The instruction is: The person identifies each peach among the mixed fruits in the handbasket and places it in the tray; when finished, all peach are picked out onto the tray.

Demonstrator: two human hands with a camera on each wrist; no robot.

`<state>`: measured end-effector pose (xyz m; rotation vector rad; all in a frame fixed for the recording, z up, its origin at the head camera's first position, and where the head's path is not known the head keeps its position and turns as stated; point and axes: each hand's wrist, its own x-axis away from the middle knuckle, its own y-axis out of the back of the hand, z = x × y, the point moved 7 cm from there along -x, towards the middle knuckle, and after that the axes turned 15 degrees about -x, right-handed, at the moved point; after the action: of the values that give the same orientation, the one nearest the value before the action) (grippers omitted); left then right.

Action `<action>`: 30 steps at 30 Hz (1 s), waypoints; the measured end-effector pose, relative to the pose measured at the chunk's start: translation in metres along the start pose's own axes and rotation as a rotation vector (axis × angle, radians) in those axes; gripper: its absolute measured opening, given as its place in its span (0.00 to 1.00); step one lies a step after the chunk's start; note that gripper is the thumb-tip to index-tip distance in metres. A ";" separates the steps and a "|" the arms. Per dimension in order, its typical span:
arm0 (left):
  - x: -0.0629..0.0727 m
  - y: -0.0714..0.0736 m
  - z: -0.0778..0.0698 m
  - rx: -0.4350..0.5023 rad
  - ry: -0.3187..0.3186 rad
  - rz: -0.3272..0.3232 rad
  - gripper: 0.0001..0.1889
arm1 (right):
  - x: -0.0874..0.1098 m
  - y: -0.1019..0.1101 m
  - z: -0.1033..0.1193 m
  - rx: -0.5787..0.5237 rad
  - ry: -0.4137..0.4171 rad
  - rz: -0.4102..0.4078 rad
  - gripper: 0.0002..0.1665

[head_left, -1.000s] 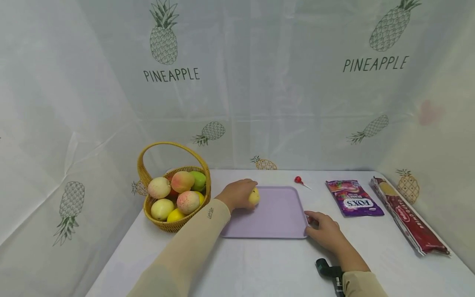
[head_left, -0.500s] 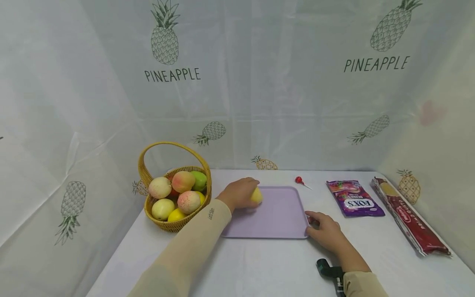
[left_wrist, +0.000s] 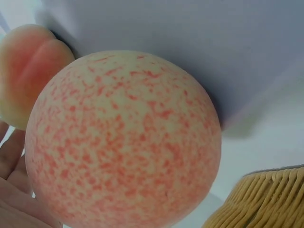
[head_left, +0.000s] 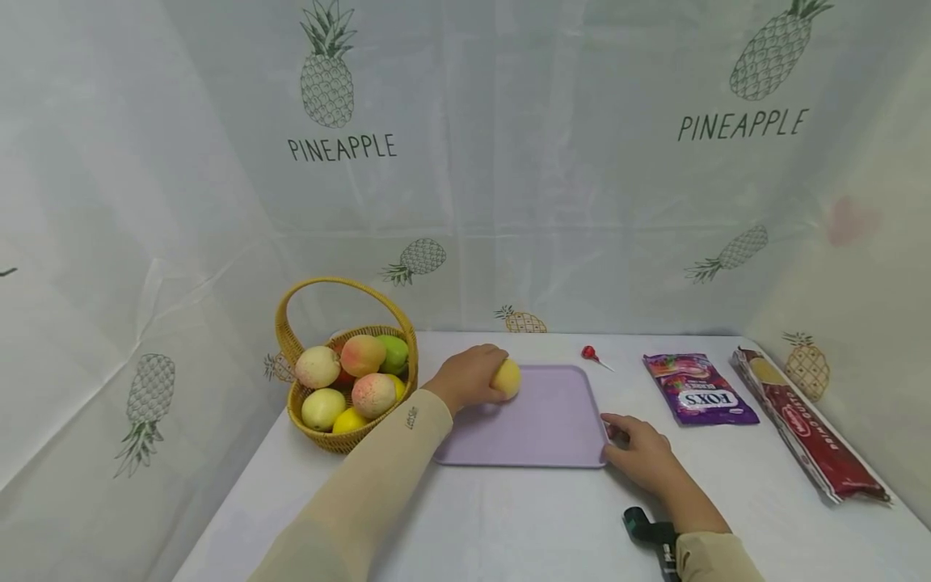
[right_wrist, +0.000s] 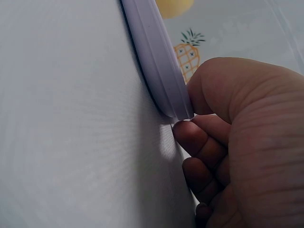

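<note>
My left hand [head_left: 469, 380] reaches over the lavender tray [head_left: 549, 432] and holds a yellowish peach [head_left: 508, 378] between fingers and thumb. In the left wrist view, a pink, creased peach [left_wrist: 33, 71] lies by the left hand's fingers [left_wrist: 16, 154]. A large, red-speckled peach [left_wrist: 123, 147] fills the foreground and covers much of that hand; the head view hides it. My right hand [head_left: 640, 453] is at the tray's near right corner. In the right wrist view, its thumb and forefinger pinch the tray rim [right_wrist: 159, 61].
A wicker basket [head_left: 291, 408] of several fruits, with a tall handle, stands left of the tray. Rightward lie a purple FOX'S sweets bag [head_left: 700, 390] and a long red packet [head_left: 815, 428]. A red lollipop [head_left: 591, 353] lies behind the tray. Pineapple-print cloth [head_left: 553, 178] hangs behind.
The yellowish peach has shifted slightly right and shows more beyond my left fingers; its turned-up side looks different. My right hand has stayed at the tray corner.
</note>
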<state>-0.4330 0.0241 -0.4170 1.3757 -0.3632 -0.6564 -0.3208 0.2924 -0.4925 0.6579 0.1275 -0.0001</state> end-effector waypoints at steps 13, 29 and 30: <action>0.006 0.006 -0.002 0.013 0.005 -0.001 0.37 | 0.001 0.000 0.001 0.007 -0.014 0.006 0.35; 0.009 0.028 -0.016 -0.010 -0.041 -0.005 0.37 | -0.001 -0.001 -0.001 0.021 0.002 0.003 0.35; 0.011 0.031 -0.017 -0.008 -0.048 -0.005 0.37 | -0.001 -0.001 -0.001 0.020 0.004 0.003 0.35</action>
<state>-0.4079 0.0325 -0.3909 1.3552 -0.3948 -0.6948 -0.3215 0.2921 -0.4932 0.6783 0.1304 0.0027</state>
